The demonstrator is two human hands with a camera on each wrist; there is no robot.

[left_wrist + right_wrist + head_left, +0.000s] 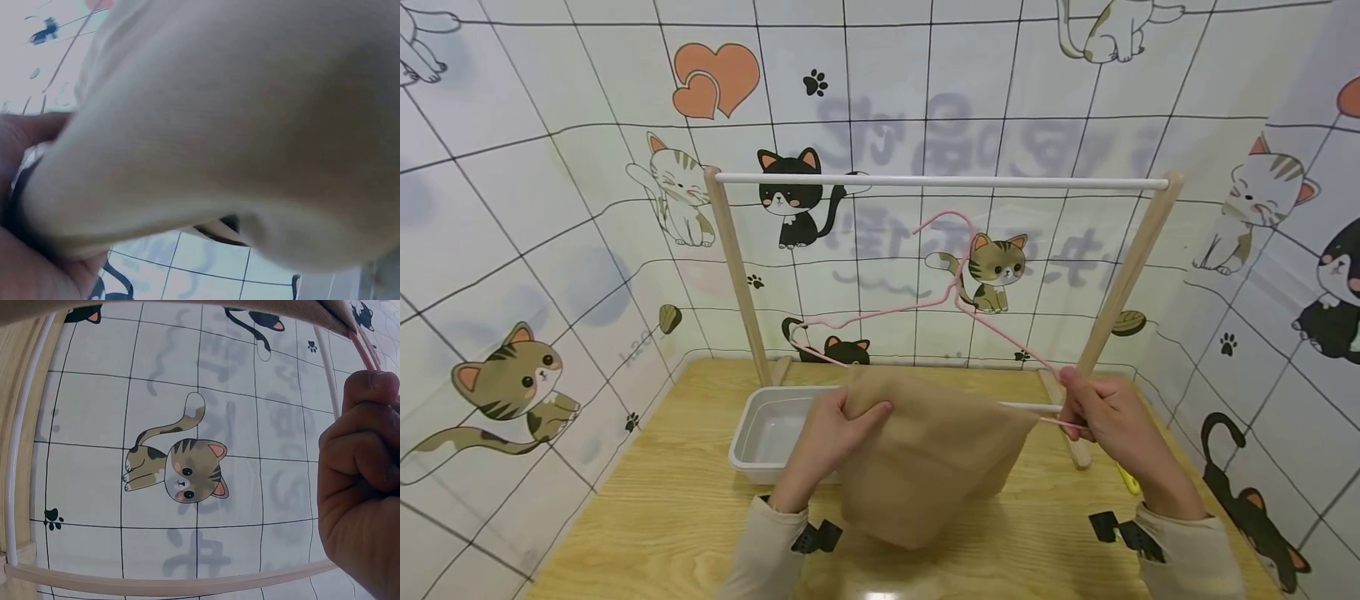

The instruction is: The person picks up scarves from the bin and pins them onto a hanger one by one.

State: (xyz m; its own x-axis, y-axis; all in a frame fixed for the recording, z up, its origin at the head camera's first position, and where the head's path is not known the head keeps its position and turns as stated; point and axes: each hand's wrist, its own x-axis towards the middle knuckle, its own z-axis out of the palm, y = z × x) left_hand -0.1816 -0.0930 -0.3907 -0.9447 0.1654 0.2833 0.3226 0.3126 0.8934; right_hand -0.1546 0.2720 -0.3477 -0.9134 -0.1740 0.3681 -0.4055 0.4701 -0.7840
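A plain tan cloth [936,458] hangs folded over the lower bar of a pink wire hanger [895,312], its loose part drooping over the table. My left hand [838,429] pinches the cloth's upper left edge, thumb in front. In the left wrist view, the cloth [206,125] fills most of the picture, bunched between thumb and fingers. At the other end, my right hand [1105,412] grips the hanger's right corner with curled fingers. The right wrist view shows those fingers [359,450] around the pink wire. The hanger's hook points up, below the rack's top rod.
Behind the hands stands a wooden rack with a white top rod [940,181]. A white plastic basin [752,442] sits left, partly behind my left hand. A small yellow object [1127,479] lies by my right wrist. Cat-print sheeting [880,83] surrounds the wooden table [640,500].
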